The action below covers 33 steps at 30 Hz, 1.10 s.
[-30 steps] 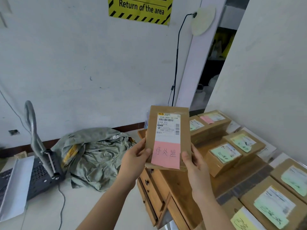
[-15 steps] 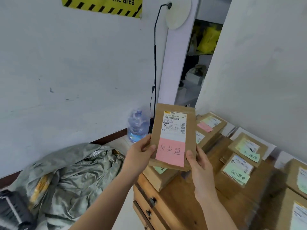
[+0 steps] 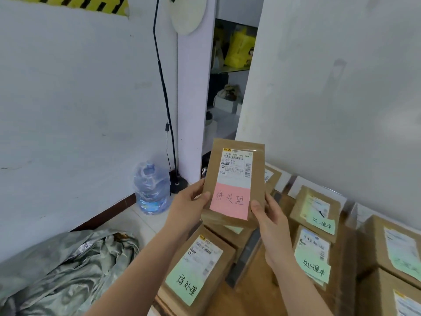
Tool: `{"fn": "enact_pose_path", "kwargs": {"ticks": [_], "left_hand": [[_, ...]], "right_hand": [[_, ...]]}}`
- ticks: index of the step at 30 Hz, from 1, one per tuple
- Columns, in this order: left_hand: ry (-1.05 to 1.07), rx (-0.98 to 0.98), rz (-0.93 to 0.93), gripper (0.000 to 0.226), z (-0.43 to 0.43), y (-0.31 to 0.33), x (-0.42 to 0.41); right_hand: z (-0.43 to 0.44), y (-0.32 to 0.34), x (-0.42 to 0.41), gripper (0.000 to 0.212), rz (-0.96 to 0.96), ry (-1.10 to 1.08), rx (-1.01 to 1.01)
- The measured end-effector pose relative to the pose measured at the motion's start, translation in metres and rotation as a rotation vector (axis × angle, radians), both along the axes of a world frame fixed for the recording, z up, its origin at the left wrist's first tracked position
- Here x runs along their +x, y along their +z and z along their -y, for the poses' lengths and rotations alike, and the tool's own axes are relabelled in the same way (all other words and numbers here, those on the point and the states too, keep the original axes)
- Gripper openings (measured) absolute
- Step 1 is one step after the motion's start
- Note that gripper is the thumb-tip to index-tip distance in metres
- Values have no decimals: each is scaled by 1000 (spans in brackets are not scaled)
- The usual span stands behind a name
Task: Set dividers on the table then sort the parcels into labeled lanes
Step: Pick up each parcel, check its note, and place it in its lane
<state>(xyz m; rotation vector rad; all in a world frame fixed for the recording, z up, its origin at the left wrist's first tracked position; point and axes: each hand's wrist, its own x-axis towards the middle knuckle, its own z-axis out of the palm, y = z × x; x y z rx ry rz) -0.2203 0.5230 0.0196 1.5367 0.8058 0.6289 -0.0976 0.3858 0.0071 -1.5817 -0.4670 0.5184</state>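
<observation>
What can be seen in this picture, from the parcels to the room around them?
held parcel: one, brown with a pink note, raised before the wall
parcels on the table: at least six, brown with green notes, lower right
table: one, wooden, under them
water bottle: one, clear blue, on the floor by the wall
floor lamp: one, black stem, pale head, behind the bottle
sack: one, grey-green, lower left
warning sign: one, yellow-black, top left
left hand: grips the parcel's left edge
right hand: grips its right edge
</observation>
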Motion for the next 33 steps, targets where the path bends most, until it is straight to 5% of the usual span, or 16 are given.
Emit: {"fn": "enact_pose_path", "kwargs": {"ticks": [28,33], "left_hand": [[-364,-26,-175,16,-126,-34,240],[-415,63,-224,38,-129,-40,245]], "right_hand": [[-108,-34,172,50,-234,-414,-141],[-105,-40,171,54,-236,-452,-160]]}}
